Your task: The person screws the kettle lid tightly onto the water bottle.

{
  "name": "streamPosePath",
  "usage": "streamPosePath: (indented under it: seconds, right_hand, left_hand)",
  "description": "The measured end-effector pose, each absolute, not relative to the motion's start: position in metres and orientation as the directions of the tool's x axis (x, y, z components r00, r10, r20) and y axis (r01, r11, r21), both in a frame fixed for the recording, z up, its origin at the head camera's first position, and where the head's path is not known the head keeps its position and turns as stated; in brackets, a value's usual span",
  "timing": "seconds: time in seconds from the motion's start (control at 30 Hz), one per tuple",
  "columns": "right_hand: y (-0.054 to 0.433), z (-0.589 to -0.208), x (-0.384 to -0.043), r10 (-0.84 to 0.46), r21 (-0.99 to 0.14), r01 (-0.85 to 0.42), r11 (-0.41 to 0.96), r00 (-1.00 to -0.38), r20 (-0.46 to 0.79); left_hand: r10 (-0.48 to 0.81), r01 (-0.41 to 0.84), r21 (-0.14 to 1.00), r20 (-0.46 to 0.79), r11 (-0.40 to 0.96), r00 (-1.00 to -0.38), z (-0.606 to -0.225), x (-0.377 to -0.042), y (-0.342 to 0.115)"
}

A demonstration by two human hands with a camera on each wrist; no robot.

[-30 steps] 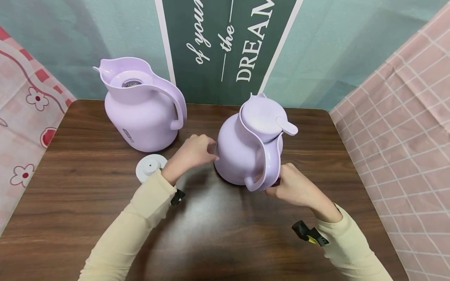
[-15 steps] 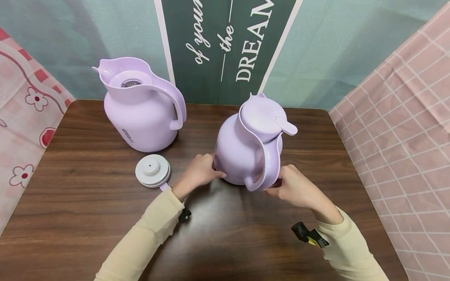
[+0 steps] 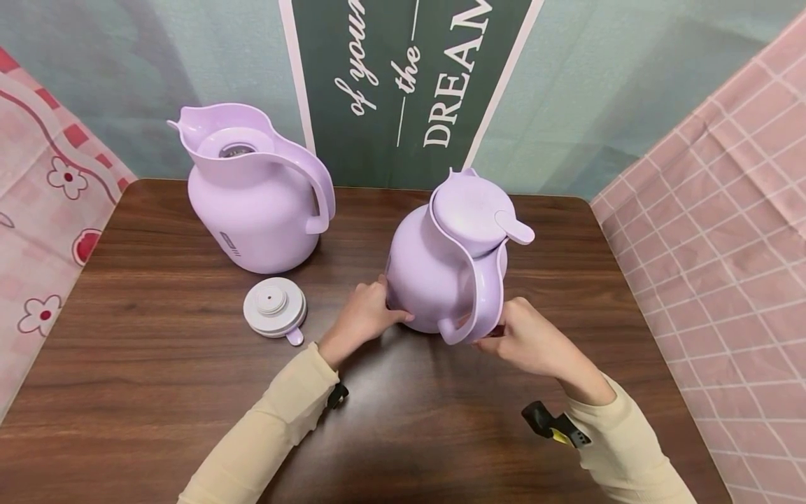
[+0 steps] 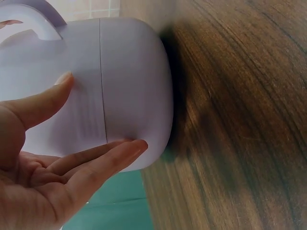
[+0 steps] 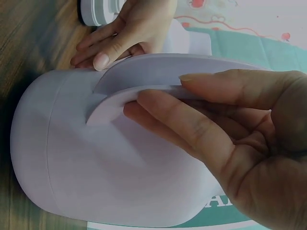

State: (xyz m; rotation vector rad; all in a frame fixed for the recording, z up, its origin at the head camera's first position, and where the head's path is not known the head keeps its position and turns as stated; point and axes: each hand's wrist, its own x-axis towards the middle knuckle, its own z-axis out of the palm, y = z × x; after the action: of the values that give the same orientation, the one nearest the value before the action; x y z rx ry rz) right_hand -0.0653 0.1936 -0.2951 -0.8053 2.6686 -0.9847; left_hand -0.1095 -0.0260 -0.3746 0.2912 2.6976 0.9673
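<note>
A lidded lilac thermos jug (image 3: 428,273) stands on the wooden table, right of the middle. My right hand (image 3: 532,339) pinches its handle (image 3: 488,301) between thumb and fingers, which the right wrist view shows closely. On the jug's left side, my left hand (image 3: 365,311) rests against the lower body. Its fingers (image 4: 112,160) lie fairly straight along the wall and the thumb (image 4: 53,98) touches the side. A second lilac jug (image 3: 258,203) stands at the back left with its mouth uncovered. Before it lies a round stopper lid (image 3: 274,306), its white underside facing up.
The brown table (image 3: 157,364) ends at a teal backdrop (image 3: 592,91) with a dark green lettered panel (image 3: 403,161). Pink checked cloth (image 3: 737,245) hangs at the right, flowered cloth (image 3: 50,210) at the left.
My left hand has come down and right, from beside the lidded jug to touching its lower body, uncovering the stopper lid. My right hand stays on the handle.
</note>
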Motion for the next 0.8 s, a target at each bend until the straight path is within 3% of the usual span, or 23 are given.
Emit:
streamPosePath:
  seconds: [0.8]
  right_hand:
    - [0.2004,-0.2933,-0.0712,-0.535,-0.629,-0.410,0.661,-0.845,-0.011]
  left_hand:
    - [0.214,0.036,0.657,-0.193,0.753,-0.958,-0.3736,-0.1132,-0.0166]
